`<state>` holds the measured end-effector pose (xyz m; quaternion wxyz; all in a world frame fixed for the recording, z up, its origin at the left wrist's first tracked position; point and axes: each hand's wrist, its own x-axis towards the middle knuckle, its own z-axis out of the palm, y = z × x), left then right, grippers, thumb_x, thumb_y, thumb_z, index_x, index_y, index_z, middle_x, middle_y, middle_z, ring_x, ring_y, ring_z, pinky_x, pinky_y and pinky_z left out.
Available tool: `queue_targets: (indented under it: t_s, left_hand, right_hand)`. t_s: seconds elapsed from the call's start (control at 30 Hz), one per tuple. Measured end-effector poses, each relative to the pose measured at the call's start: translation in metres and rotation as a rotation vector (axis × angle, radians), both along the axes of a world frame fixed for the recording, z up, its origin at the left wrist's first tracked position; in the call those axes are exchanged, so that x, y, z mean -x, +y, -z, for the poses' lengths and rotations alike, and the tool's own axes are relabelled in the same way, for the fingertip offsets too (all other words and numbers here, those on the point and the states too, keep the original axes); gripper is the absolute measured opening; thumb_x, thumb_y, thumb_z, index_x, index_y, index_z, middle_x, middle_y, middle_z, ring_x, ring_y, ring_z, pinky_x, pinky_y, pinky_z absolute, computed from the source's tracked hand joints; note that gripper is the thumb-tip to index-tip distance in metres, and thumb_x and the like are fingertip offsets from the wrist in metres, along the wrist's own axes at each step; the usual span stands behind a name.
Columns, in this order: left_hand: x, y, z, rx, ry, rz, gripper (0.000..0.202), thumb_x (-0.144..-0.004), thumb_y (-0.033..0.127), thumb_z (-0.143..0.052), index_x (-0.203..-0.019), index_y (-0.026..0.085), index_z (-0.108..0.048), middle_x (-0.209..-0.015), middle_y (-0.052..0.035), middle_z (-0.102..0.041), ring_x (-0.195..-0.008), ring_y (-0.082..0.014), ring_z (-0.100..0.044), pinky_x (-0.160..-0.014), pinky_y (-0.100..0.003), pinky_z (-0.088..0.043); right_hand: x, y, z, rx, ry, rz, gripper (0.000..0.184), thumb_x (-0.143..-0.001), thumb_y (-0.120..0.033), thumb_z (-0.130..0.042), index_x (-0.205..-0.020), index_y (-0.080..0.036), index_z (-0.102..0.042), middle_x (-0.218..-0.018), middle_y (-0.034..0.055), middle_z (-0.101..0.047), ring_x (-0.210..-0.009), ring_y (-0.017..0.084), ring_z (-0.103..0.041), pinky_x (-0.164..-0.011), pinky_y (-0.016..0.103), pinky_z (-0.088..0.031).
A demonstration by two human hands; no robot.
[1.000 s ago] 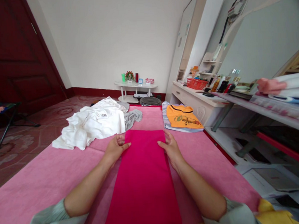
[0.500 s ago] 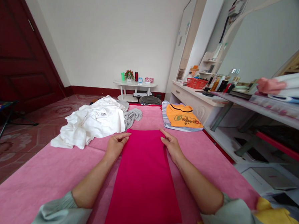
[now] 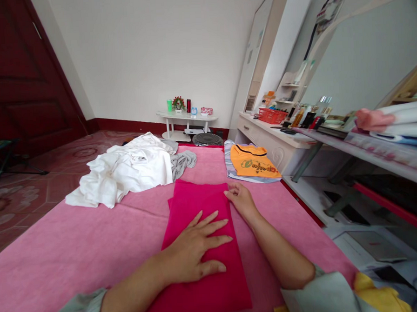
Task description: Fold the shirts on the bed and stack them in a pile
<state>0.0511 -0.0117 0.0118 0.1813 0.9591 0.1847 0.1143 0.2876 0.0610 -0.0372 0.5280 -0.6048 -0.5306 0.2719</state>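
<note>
The magenta cloth [image 3: 221, 292] lies folded lengthwise on the pink sheet [image 3: 94, 246], straight in front of the person, its near edge slanting slightly and its far edge running between the white garments [image 3: 139, 166] on the left and the orange shirt [image 3: 254, 162] on the right. Along the left edge, toward the far end, a small corner of an under layer pokes out past the top one. The left hand [image 3: 195, 250] rests flat on the middle of the cloth, fingers spread wide, gripping nothing; the right hand [image 3: 241, 200] has thumb and fingertips drawn narrow on the far right corner, holding it. There is broad room on the sheet to the left, a slimmer strip to the right before the sheet's edge, and a lane at the far side between the grey garment [image 3: 184, 164] and the striped cloth [image 3: 229, 162] under the orange shirt. Dark lettering crosses that shirt beside a green motif (upside down from here, so I cannot read it surely). A yellow cloth [image 3: 380, 293] sits near right.
</note>
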Motion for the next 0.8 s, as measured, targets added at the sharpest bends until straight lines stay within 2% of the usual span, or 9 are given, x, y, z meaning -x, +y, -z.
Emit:
queue_targets:
  t_s: [0.07,0.13,0.2,0.27,0.37,0.5,0.67,0.73,0.8]
  left_hand:
    - [0.0,-0.002,0.001,0.005,0.036,0.043,0.057,-0.085,0.057,-0.049,-0.138,0.036,-0.039,-0.151,0.0001,-0.028,-0.141,-0.0299,-0.013,-0.11,-0.061,-0.01]
    - [0.001,-0.002,0.003,-0.003,0.046,0.067,0.054,-0.086,0.055,-0.048,-0.136,0.038,-0.041,-0.151,0.0019,-0.027,-0.141,-0.0297,-0.011,-0.11,-0.061,-0.007]
    - [0.001,-0.002,0.003,-0.013,0.042,0.085,0.05,-0.087,0.053,-0.048,-0.135,0.039,-0.043,-0.151,0.0033,-0.027,-0.141,-0.0293,-0.012,-0.111,-0.06,-0.006]
    - [0.001,-0.003,0.004,-0.021,0.039,0.098,0.048,-0.088,0.051,-0.048,-0.134,0.04,-0.043,-0.151,0.0039,-0.027,-0.141,-0.0286,-0.013,-0.111,-0.059,-0.005]
    - [0.001,-0.005,0.007,-0.018,0.025,0.069,0.058,-0.086,0.056,-0.048,-0.14,0.037,-0.036,-0.152,-0.0005,-0.025,-0.141,-0.0269,-0.016,-0.113,-0.055,-0.007]
    - [0.007,0.015,0.021,-0.027,-0.013,-0.19,0.064,-0.089,0.059,-0.037,-0.145,0.03,-0.026,-0.153,-0.0077,-0.021,-0.141,-0.0254,-0.016,-0.112,-0.052,-0.011]
    - [0.036,0.067,0.04,-0.092,-0.067,-0.591,0.054,-0.09,0.05,-0.042,-0.137,0.025,-0.043,-0.15,-0.0115,-0.031,-0.138,-0.0306,-0.023,-0.109,-0.056,-0.016]
    - [0.052,0.081,0.04,-0.106,-0.137,-0.756,0.052,-0.089,0.043,-0.047,-0.134,0.019,-0.047,-0.145,-0.0152,-0.038,-0.133,-0.0308,-0.034,-0.107,-0.05,-0.026]
    - [0.065,0.088,0.036,-0.084,-0.207,-0.88,0.049,-0.086,0.04,-0.051,-0.128,0.016,-0.053,-0.134,-0.0159,-0.05,-0.123,-0.0289,-0.046,-0.101,-0.042,-0.035]
  right_hand:
    - [0.0,0.006,-0.003,0.002,0.001,-0.039,0.031,-0.064,-0.026,-0.063,-0.092,-0.016,-0.059,-0.065,-0.0003,-0.063,-0.063,0.017,-0.061,-0.064,0.03,-0.049]
    - [0.003,0.013,-0.007,-0.002,-0.01,-0.068,0.03,-0.066,-0.024,-0.061,-0.095,-0.017,-0.059,-0.07,0.0002,-0.065,-0.065,0.016,-0.061,-0.065,0.029,-0.049]
    - [0.006,0.017,-0.01,-0.003,-0.049,-0.072,0.029,-0.068,-0.022,-0.059,-0.097,-0.017,-0.058,-0.071,-0.0003,-0.064,-0.065,0.016,-0.061,-0.065,0.028,-0.049]
    - [0.009,0.016,-0.013,0.007,-0.12,-0.053,0.023,-0.066,-0.016,-0.058,-0.089,-0.018,-0.059,-0.068,-0.0013,-0.061,-0.064,0.015,-0.058,-0.065,0.028,-0.047]
    - [0.015,0.005,-0.022,-0.003,-0.271,-0.008,0.024,-0.061,-0.007,-0.059,-0.082,-0.019,-0.06,-0.079,0.0012,-0.062,-0.079,0.018,-0.057,-0.076,0.031,-0.045]
    - [0.029,-0.023,-0.046,-0.089,-0.683,-0.063,0.04,-0.067,-0.006,-0.059,-0.104,-0.02,-0.059,-0.11,0.0069,-0.059,-0.107,0.021,-0.051,-0.093,0.035,-0.038]
    - [0.059,-0.067,-0.063,-0.082,-0.799,-0.305,0.028,-0.08,-0.015,-0.055,-0.107,-0.02,-0.059,-0.109,0.0053,-0.063,-0.101,0.019,-0.056,-0.093,0.032,-0.04]
    - [0.066,-0.08,-0.064,-0.066,-0.846,-0.325,0.025,-0.081,-0.019,-0.056,-0.106,-0.02,-0.061,-0.109,0.0056,-0.062,-0.103,0.019,-0.056,-0.093,0.031,-0.04]
    - [0.068,-0.086,-0.064,-0.038,-0.905,-0.265,0.026,-0.081,-0.02,-0.056,-0.107,-0.02,-0.061,-0.111,0.0072,-0.061,-0.105,0.021,-0.055,-0.092,0.031,-0.041]
